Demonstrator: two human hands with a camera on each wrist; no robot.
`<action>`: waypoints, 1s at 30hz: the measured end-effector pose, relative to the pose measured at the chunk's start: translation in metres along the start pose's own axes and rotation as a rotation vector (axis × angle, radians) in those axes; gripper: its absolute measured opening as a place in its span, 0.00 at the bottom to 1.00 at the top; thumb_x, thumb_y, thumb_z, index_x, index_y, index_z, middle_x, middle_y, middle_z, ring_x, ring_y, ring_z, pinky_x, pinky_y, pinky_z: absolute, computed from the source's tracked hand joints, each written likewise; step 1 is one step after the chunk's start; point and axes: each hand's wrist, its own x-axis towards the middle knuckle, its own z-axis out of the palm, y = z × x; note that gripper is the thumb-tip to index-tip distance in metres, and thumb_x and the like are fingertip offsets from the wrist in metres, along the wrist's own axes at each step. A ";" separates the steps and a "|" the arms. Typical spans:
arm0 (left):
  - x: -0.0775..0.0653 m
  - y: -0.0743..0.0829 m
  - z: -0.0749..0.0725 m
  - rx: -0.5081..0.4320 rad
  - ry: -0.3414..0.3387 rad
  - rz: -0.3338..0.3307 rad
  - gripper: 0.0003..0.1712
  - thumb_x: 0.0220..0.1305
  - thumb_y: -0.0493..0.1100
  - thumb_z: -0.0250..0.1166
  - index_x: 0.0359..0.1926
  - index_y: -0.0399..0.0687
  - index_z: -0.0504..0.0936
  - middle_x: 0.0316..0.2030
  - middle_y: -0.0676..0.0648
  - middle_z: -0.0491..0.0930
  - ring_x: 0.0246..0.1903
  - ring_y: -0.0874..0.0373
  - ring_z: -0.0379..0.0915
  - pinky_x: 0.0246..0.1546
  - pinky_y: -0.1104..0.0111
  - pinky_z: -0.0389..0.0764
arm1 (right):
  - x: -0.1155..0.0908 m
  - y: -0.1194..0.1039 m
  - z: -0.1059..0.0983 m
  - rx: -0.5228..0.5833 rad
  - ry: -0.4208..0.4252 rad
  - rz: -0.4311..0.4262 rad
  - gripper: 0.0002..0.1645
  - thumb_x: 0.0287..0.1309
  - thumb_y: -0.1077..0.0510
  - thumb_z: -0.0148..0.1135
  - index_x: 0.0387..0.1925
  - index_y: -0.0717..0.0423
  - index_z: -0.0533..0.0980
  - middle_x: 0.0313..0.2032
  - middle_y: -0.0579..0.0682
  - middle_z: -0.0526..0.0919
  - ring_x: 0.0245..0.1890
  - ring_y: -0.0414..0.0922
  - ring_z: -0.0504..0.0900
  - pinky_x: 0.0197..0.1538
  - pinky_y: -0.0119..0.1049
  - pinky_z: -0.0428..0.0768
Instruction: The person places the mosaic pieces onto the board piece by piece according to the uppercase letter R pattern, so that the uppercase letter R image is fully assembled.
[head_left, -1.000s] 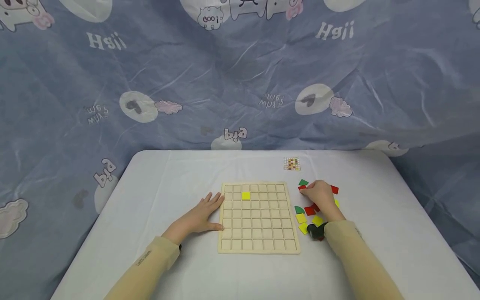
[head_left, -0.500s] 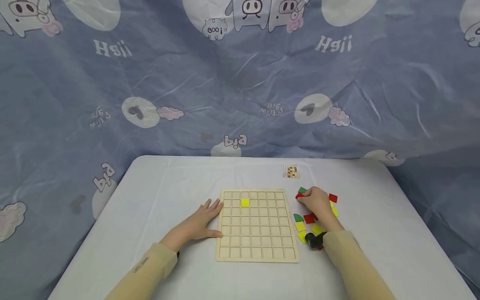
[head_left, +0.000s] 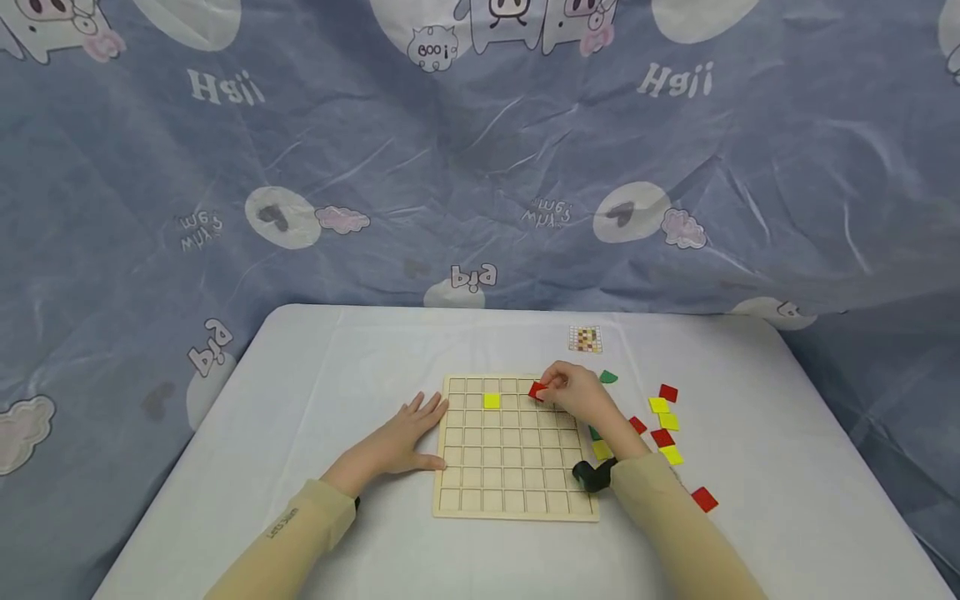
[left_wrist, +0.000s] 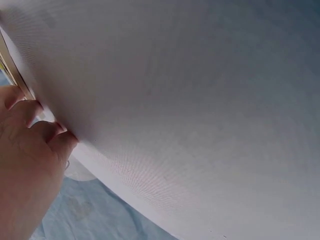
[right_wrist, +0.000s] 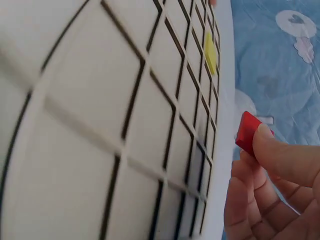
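A wooden grid board (head_left: 513, 479) lies on the table, with one yellow square tile (head_left: 491, 401) in a cell of its second row. My right hand (head_left: 576, 393) pinches a red square tile (head_left: 536, 391) between thumb and fingers over the board's upper right part. In the right wrist view the red tile (right_wrist: 248, 134) stands tilted in the thumb's pinch, above the grid. My left hand (head_left: 393, 437) lies with fingers spread along the board's left edge, fingertips and thumb right at the rim. The left wrist view shows those fingers (left_wrist: 37, 125) at the board's edge.
Right of the board lie several loose tiles: red squares (head_left: 704, 500), yellow squares (head_left: 669, 422) and green rounded pieces (head_left: 608, 377). The right forearm partly covers some. A small printed pattern card (head_left: 585, 339) lies behind the board. A blue patterned cloth (head_left: 480, 167) hangs behind the table.
My right hand has lifted the red tile from the loose pieces and carried it left over the board. More loose tiles now show at the right. The left hand stays at the board's edge.
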 end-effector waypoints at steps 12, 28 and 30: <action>0.001 -0.002 0.000 0.020 -0.005 -0.006 0.59 0.56 0.65 0.68 0.78 0.49 0.47 0.79 0.45 0.42 0.78 0.41 0.31 0.77 0.48 0.44 | 0.022 -0.016 0.039 -0.124 -0.023 -0.051 0.03 0.59 0.60 0.68 0.33 0.56 0.81 0.29 0.49 0.82 0.27 0.42 0.75 0.34 0.33 0.75; -0.001 0.001 -0.003 0.009 -0.005 -0.024 0.59 0.55 0.64 0.68 0.78 0.50 0.47 0.79 0.46 0.42 0.78 0.43 0.30 0.77 0.48 0.43 | 0.022 -0.018 0.045 -0.145 -0.020 -0.071 0.04 0.60 0.60 0.67 0.35 0.57 0.83 0.33 0.51 0.81 0.31 0.43 0.77 0.39 0.37 0.78; 0.000 0.001 -0.003 0.018 -0.010 -0.025 0.59 0.56 0.65 0.68 0.78 0.50 0.47 0.79 0.46 0.41 0.78 0.43 0.29 0.77 0.49 0.42 | 0.018 -0.017 0.039 -0.122 -0.020 -0.075 0.05 0.61 0.59 0.67 0.37 0.57 0.83 0.35 0.52 0.81 0.32 0.44 0.78 0.40 0.38 0.79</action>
